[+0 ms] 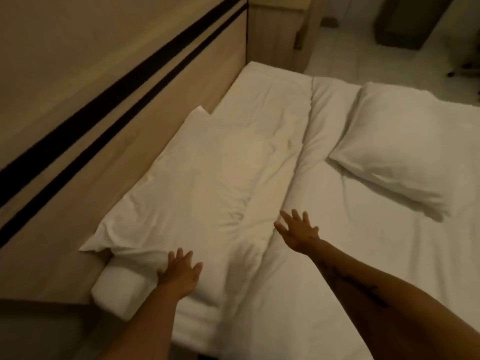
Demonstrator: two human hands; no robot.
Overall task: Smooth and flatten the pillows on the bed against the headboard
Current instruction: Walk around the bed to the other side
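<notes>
A long white pillow (181,183) lies flat along the wooden headboard (145,120), wrinkled near its close end. My left hand (180,272) rests open at the pillow's near corner, fingers spread, by the mattress corner. Further right, my right hand (298,231) hovers open over the white duvet (324,255), just past the pillow's edge, holding nothing. A second white pillow (400,149) lies apart on the right side of the bed, away from the headboard, puffed and slanted.
The headboard carries two dark stripes (111,100). A wooden bedside cabinet (280,29) stands past the far end of the bed. Pale tiled floor (363,48) and a dark piece of furniture (410,19) lie beyond.
</notes>
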